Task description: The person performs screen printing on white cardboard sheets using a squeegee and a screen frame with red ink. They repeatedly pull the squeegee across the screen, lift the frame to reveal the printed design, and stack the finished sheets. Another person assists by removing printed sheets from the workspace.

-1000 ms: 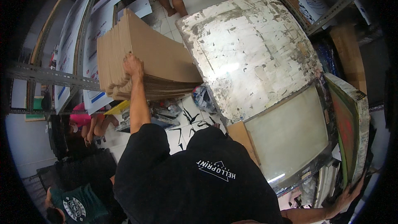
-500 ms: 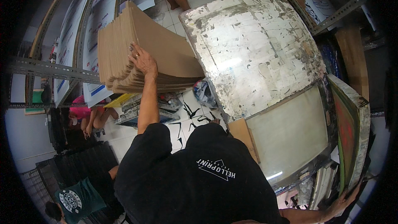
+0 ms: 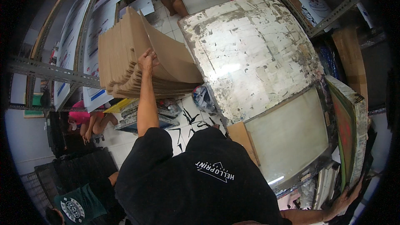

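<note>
Fingers of the right hand (image 3: 346, 201) spread at the lower corner of a tilted screen-printing frame (image 3: 349, 129). Farther out, the left hand (image 3: 148, 61) is at the near edge of a stack of brown cardboard sheets (image 3: 114, 54), left of a worn white tabletop (image 3: 250, 50); its fingers are part-curled, and whether they pinch anything I cannot tell. The front sheet (image 3: 171, 54) seems only partly parted from the rest; the stack is thick, and how many sheets are done cannot be told.
</note>
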`<state>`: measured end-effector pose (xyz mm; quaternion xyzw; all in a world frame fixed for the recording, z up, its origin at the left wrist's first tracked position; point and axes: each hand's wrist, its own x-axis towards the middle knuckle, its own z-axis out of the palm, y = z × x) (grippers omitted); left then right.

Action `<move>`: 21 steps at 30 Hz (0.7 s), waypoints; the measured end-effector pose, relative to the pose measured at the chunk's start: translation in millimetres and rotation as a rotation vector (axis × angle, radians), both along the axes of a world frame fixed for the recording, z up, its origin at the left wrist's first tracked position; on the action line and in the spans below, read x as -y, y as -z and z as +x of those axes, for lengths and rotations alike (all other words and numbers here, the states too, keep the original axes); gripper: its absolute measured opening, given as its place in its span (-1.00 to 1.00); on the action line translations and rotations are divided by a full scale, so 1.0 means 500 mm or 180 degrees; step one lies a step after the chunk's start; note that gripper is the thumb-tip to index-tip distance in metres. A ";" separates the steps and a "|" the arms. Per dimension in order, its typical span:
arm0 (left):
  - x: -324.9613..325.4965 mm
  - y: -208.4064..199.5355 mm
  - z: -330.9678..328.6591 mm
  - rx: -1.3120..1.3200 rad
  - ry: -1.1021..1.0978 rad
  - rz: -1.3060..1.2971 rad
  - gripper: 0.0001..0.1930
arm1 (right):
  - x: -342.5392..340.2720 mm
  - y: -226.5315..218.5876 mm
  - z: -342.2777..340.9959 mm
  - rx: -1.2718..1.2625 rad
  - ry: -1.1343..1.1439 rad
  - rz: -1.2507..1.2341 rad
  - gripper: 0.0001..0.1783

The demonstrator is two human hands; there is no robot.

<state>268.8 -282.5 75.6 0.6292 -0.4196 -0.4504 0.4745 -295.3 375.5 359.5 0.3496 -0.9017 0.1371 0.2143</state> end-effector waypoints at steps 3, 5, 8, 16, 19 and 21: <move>0.013 0.001 0.002 -0.0435 -0.0323 0.0209 -0.45 | -0.039 0.009 -0.034 -0.0237 -0.0043 0.0220 -0.46; 0.030 -0.016 0.014 -0.0471 -0.0381 0.0574 -0.38 | -0.054 0.012 -0.045 -0.0272 -0.0166 0.0212 -0.46; 0.044 -0.024 0.017 -0.0611 -0.0112 0.0586 -0.29 | -0.033 0.007 -0.032 -0.0176 -0.0153 0.0136 -0.46; 0.041 -0.025 0.003 -0.0683 0.0105 0.0315 -0.25 | -0.029 0.006 -0.027 -0.0235 -0.0122 0.0196 -0.45; 0.034 -0.019 -0.008 -0.0122 0.0056 0.0135 -0.34 | -0.053 0.014 -0.044 -0.0340 -0.0181 0.0278 -0.44; 0.030 -0.035 -0.023 0.0727 0.0031 -0.0022 -0.42 | -0.057 0.014 -0.044 -0.0355 -0.0191 0.0340 -0.44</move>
